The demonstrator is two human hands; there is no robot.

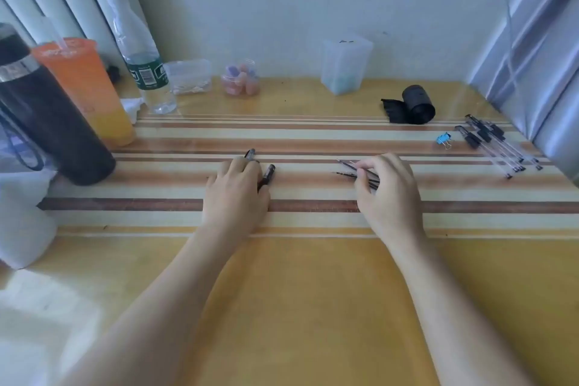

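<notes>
Black pens (267, 176) in left hand (235, 194), refills (352, 170) pinched in right hand (388, 194)

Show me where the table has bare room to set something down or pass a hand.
Bare: the near yellow table below both hands, the stripes between the left hand and right hand, and the stretch between the small jar and black roll. Crowded: the left edge with flask, orange drink and bottle; the right edge with pens and clip.
</notes>
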